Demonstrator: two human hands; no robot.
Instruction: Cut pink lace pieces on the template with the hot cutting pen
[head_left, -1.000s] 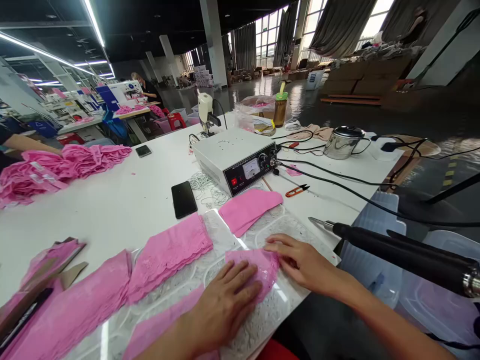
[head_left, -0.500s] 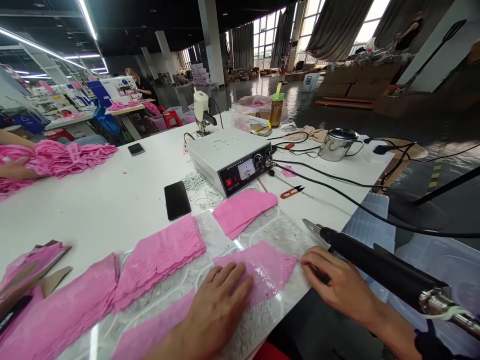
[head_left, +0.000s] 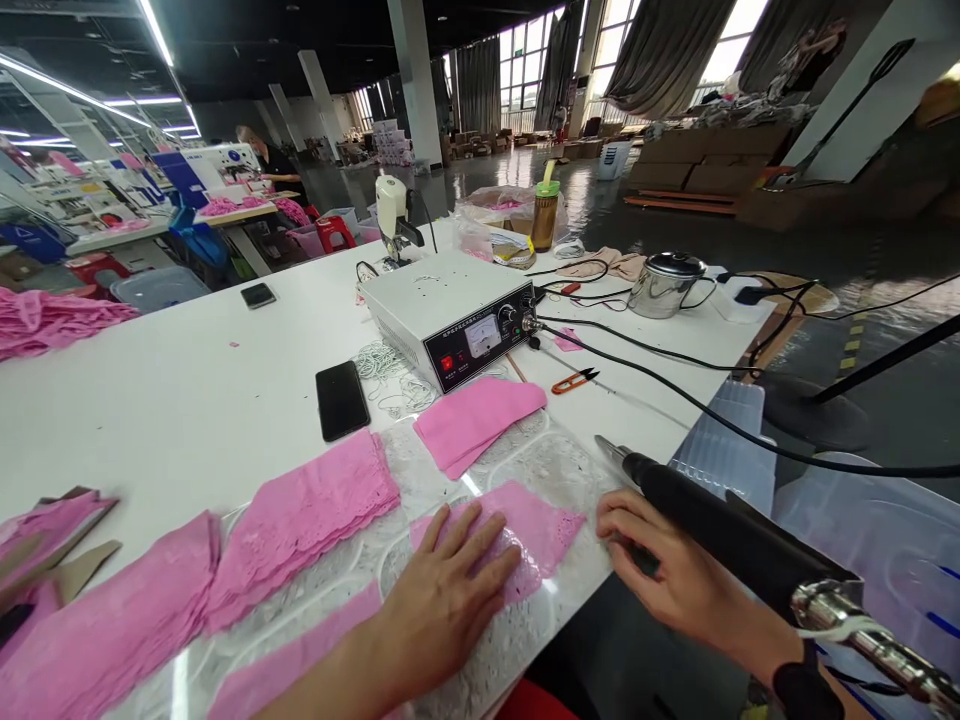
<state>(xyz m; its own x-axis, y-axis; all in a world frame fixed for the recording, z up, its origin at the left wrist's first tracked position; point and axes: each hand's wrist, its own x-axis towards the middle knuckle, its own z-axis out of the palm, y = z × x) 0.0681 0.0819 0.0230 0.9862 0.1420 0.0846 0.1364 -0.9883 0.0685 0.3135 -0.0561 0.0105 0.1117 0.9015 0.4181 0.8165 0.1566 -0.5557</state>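
My left hand (head_left: 442, 590) lies spread and flat on a thin pink fabric piece (head_left: 517, 530) with a lace-like pattern at its right corner. My right hand (head_left: 667, 570) is at the table's edge beside that corner, its fingers curled together; whatever they hold, if anything, is hidden. Close above it slants a black-handled tool (head_left: 712, 520) with a pointed metal tip and a cable connection. Under the work is a clear patterned mat (head_left: 555, 460). A folded pink stack (head_left: 480, 420) lies behind, and lace-edged pink stacks (head_left: 307, 520) lie to the left.
A control box (head_left: 450, 310) with a dial and lit red switch stands behind, its black cables running right. Nearby are a phone (head_left: 343, 400), orange thread snips (head_left: 575, 381), a glass jug (head_left: 667, 285) and tangled cord (head_left: 390, 375). Clear plastic bins (head_left: 862, 530) stand below the right edge.
My left hand has slid slightly right over the pink piece, fingers more spread. The right hand stays by the corner. Another person's hands at the far left are out of view.
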